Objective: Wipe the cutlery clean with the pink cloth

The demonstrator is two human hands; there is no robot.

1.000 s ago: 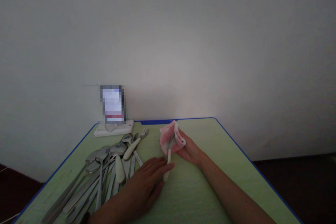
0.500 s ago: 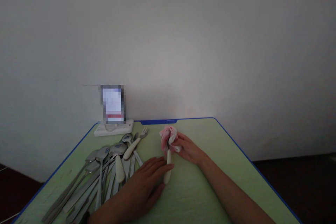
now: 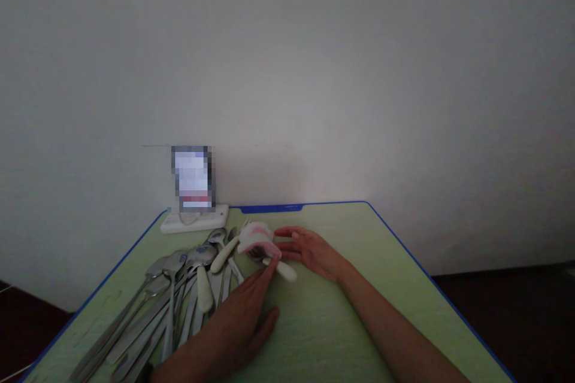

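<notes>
Cloth (image 3: pixel 257 237) shifted toward surface's (image 3: pixel 359 227) left edge; your right hand (image 3: pixel 317 254) has released, left hand (image 3: pixel 240 320) grip can't tell. Cloth work looks paused.

Left hand (image 3: pixel 245 311), forearm entering from seven o'clock, extends fingers toward one o'clock, thumb parted; right hand (image 3: pixel 317 251), forearm from five o'clock, points spread fingers toward ten.

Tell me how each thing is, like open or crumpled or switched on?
Right hand: open, fingers spread.
Left hand: open, thumb apart from its fingers.
Cloth: crumpled.
Handle: slanted, sticking out from the cloth.
Cutlery: in a loose pile.
Screen: lit, propped up; its picture is too blurred to read.
</notes>
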